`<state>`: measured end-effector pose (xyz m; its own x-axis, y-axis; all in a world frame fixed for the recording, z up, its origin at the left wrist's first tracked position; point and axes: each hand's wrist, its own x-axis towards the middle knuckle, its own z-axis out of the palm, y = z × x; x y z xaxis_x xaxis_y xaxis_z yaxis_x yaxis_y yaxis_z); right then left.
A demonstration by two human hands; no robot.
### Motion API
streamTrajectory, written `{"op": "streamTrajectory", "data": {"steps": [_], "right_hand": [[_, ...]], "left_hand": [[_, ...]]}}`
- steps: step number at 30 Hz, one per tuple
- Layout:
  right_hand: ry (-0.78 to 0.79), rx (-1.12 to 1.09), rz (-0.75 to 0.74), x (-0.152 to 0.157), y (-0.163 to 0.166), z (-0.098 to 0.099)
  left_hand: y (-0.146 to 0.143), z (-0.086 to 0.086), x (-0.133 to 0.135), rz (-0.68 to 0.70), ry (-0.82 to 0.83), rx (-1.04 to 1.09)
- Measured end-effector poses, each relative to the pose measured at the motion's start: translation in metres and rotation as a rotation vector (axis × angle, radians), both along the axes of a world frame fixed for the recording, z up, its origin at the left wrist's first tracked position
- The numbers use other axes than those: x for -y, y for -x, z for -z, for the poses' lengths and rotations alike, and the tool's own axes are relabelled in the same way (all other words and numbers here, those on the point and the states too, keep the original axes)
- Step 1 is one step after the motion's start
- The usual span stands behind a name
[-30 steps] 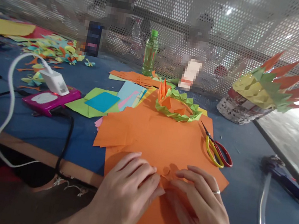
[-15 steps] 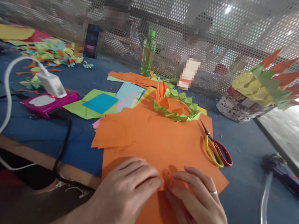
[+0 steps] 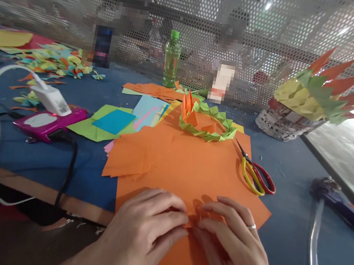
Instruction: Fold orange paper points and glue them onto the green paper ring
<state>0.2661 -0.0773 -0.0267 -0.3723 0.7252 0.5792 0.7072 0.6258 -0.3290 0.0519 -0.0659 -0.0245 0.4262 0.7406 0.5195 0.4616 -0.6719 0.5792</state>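
At the table's front edge my left hand (image 3: 150, 226) and my right hand (image 3: 236, 243) meet fingertip to fingertip. Both are closed in a pinch on a small folded piece of orange paper (image 3: 196, 214), mostly hidden by the fingers. Under them lie large orange paper sheets (image 3: 188, 166), partly overhanging the edge. Behind sits a ring of folded green paper (image 3: 209, 136) with orange points (image 3: 188, 102) at its left. To the right are small scissors (image 3: 253, 175) with one yellow and one red handle.
Left stand a magenta power strip (image 3: 50, 124) with white charger (image 3: 53, 99) and cables, and green and blue paper squares (image 3: 113, 121). A green bottle (image 3: 172, 61) and phone (image 3: 102, 46) are behind. Right: a spiky paper piece (image 3: 296, 108) and a purple glue gun (image 3: 344, 210) with clear stick.
The view has shifted slightly, so the table items appear a little further left. My left fingers have spread slightly apart from one another; both hands stay at the small orange paper.
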Motion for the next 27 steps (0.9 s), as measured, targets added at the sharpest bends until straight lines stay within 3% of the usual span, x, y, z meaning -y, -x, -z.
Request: {"op": "streamTrajectory", "data": {"steps": [13, 27], "right_hand": [[0.234, 0.043, 0.08, 0.0, 0.001, 0.0], [0.173, 0.083, 0.108, -0.002, 0.0, 0.0]], "left_hand": [[-0.009, 0.003, 0.004, -0.115, 0.132, -0.013], [-0.017, 0.0, 0.004, -0.246, 0.096, -0.125]]}}
